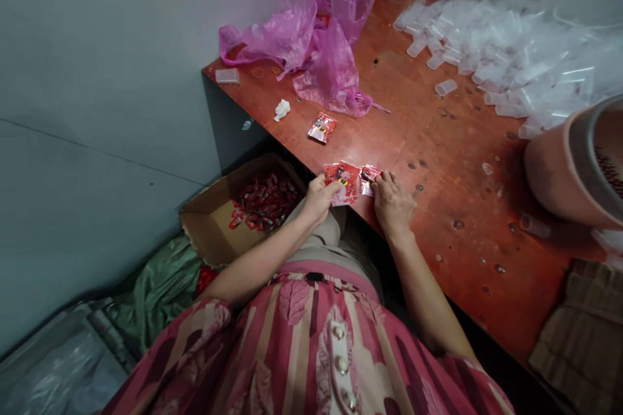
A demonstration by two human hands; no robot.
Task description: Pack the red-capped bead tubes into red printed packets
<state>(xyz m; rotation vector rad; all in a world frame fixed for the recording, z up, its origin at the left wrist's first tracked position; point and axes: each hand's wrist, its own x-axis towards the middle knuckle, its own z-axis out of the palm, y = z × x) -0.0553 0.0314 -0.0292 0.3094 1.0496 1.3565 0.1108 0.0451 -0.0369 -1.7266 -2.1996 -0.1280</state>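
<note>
Near the table's front edge, my left hand [320, 198] is closed on a few small red printed plastic packets [343, 176], fanned out with the thumb on top. To their right lies another red packet [368, 180], partly covered by the fingers of my right hand [393, 202]. Those fingers are bent together over its right side and appear to pinch it. One more red packet [322, 128] rests flat on the table, a little farther back. The undersides of the held packets are hidden.
A pink plastic bag [331, 65] lies crumpled at the back of the reddish table [438, 162]. Clear plastic tubes [496, 52] are heaped at the right, behind a bucket [559, 162]. Below left stands a cardboard box [209, 220] of small red items. White crumpled tissue [281, 109] sits near the edge.
</note>
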